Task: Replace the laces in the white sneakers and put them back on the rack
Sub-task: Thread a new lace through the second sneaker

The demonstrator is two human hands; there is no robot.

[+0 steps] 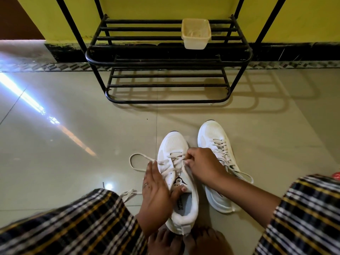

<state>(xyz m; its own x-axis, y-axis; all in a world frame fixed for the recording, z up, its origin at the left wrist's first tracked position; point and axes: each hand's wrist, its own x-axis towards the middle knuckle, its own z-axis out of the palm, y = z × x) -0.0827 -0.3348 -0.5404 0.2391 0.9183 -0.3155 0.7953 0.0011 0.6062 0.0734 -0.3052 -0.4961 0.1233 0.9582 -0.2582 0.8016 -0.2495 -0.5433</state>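
- The near sneaker (173,150) stands on the tiled floor (73,129) in front of the shoe rack (165,59), toe toward the rack and heel between the person's bare feet (184,240).
- The left hand (156,196) lies flat along the side of that sneaker away from the other one, fingers straight and close together, the thumb tucked over the tongue, which carries a black logo. A ring sits on one finger.
- The right hand (202,166) is over the laced part of the same sneaker, fingers curled, pinching the lace (141,159) near the upper eyelets.
- From the eyelets the lace runs out in a loose loop on the floor beside the near sneaker, on the side away from its pair; another strand lies near the left knee.
- The far sneaker (215,142) sits just beside the near sneaker, a little closer to the rack, toe also toward the rack. It is laced, and its lace ends trail loose on the floor behind the right wrist.
- The rack is black metal with barred shelves and stands against a yellow wall (303,19).
- A pale plastic tub (196,34) sits on the rack's upper shelf, toward the side above the far sneaker.
- Checked fabric (73,223) covers both knees at the bottom edge.
- A small red thing (335,175) shows at the frame's edge beyond the far sneaker; what it is cannot be told.
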